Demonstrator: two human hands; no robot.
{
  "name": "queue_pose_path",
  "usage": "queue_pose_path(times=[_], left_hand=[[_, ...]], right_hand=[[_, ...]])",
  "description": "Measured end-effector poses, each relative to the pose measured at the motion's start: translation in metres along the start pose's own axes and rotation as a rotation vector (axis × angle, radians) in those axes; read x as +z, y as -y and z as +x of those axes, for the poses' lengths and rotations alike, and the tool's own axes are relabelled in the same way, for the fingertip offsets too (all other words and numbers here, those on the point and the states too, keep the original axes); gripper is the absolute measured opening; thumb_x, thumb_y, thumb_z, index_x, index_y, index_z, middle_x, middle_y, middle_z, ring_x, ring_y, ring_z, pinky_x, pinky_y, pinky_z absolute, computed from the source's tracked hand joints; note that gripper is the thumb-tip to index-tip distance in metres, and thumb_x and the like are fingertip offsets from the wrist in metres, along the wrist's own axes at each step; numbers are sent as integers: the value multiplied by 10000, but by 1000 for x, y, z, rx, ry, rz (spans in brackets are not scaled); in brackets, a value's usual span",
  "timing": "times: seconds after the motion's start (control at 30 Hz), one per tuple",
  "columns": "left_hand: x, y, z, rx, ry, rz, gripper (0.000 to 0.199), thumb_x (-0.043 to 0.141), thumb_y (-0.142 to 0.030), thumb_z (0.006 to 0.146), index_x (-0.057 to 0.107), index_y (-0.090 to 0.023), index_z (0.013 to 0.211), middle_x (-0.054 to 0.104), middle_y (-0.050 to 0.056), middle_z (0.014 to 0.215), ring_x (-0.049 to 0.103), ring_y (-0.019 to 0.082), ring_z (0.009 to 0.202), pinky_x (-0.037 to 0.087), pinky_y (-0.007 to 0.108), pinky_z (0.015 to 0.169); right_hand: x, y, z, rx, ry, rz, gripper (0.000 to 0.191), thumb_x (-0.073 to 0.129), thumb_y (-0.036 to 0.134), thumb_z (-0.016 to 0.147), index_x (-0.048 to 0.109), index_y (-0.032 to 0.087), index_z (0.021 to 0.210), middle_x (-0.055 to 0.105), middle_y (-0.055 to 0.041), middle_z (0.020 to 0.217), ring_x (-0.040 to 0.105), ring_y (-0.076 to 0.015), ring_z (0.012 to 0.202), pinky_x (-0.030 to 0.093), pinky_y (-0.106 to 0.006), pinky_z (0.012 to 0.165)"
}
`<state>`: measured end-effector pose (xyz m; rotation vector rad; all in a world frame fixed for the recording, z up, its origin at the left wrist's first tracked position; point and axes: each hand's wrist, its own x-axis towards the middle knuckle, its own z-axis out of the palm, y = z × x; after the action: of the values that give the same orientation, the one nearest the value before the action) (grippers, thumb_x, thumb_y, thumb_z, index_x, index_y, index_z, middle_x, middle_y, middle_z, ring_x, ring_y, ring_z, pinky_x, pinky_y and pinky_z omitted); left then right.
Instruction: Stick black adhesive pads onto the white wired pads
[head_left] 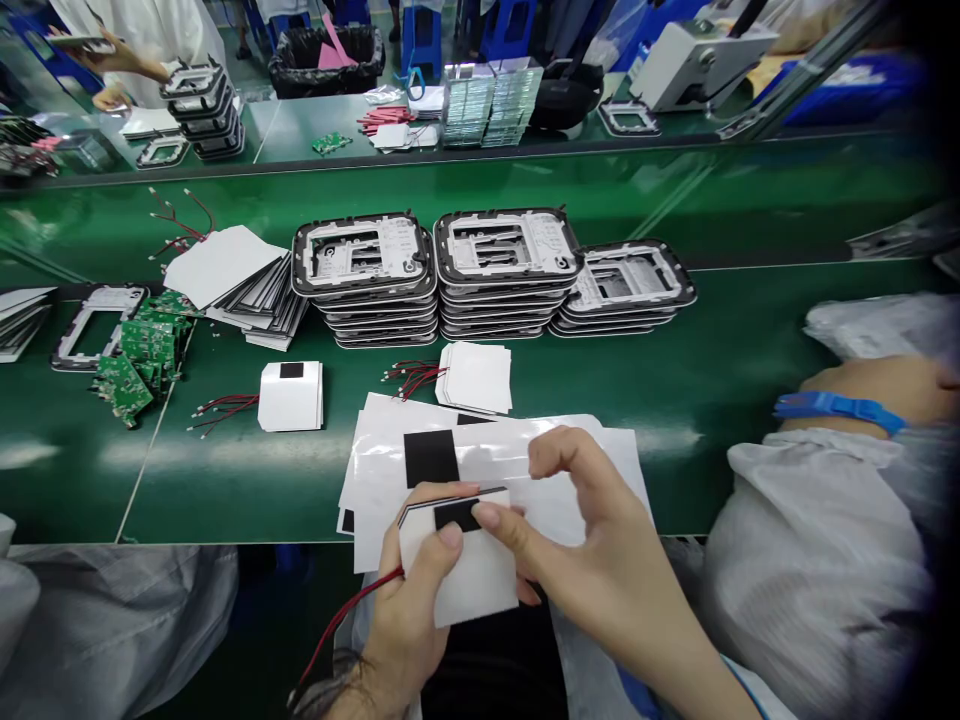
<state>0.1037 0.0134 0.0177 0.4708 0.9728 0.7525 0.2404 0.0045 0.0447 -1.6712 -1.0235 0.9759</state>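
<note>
In front of me my left hand (409,600) holds a thin white square panel (474,580) with red and black wires, thumb on its face and fingers behind. A black rectangular sticker (456,515) lies along the panel's upper edge. My right hand (592,540) presses its thumb on the sticker's right end. Its index finger is raised and bent, clear of the panel, while other fingertips show behind the panel's right edge. Under and beyond the hands are glossy white sheets (517,450) bearing black rectangles, one of them a large black square (431,460).
Wired white panels lie in two piles, a left pile (291,400) and a middle pile (474,378). Behind stand stacked frames (365,250), loose white plates (225,265) and green circuit boards (154,340). A co-worker's arm with a blue wristband (840,408) rests at right.
</note>
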Motion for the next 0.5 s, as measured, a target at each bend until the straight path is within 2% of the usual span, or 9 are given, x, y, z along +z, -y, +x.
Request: queue_pose_path(times=[0.1, 0.17, 0.3, 0.37, 0.43, 0.5], left_hand=[[2, -4, 0, -67, 12, -103, 346, 710, -375, 730, 615, -216, 1022, 757, 61, 918, 683, 316, 985, 546, 456, 844], [3, -5, 2, -44, -3, -85, 372, 721, -382, 733, 618, -205, 1044, 757, 61, 923, 687, 310, 975, 542, 450, 844], [5, -2, 6, 5, -13, -73, 381, 729, -396, 745, 643, -181, 1048, 748, 83, 957, 669, 304, 1025, 512, 441, 909], [4, 0, 7, 25, -30, -17, 370, 726, -412, 749, 664, -178, 1029, 724, 93, 1055, 637, 307, 1088, 486, 435, 955], [0, 1, 9, 54, -45, 52, 367, 717, -425, 761, 675, -180, 1032, 682, 93, 1168, 590, 298, 1162, 438, 422, 1023], [-5, 2, 10, 90, 38, 76, 427, 720, -421, 765, 648, -195, 1121, 628, 93, 1271, 543, 286, 1224, 395, 411, 1068]], right_hand=[[-5, 0, 2, 135, 134, 267, 290, 705, 358, 783, 433, 265, 822, 448, 17, 854, 471, -105, 563, 439, -223, 364], [-7, -2, 2, 90, 160, 309, 258, 705, 355, 789, 469, 265, 840, 463, 15, 867, 503, -117, 623, 470, -223, 414], [-4, -8, 3, -106, 101, 97, 225, 726, 348, 785, 562, 258, 909, 528, -6, 858, 539, -161, 738, 526, -309, 665], [1, -9, 5, -173, 49, -15, 226, 742, 350, 771, 597, 254, 915, 558, -15, 869, 557, -181, 786, 518, -323, 707], [5, -10, 7, -227, 58, -86, 157, 710, 344, 804, 638, 253, 909, 601, -27, 878, 579, -199, 839, 510, -325, 716], [8, -11, 11, -252, 93, -121, 111, 646, 333, 861, 683, 253, 929, 649, -39, 883, 601, -207, 856, 505, -341, 736]])
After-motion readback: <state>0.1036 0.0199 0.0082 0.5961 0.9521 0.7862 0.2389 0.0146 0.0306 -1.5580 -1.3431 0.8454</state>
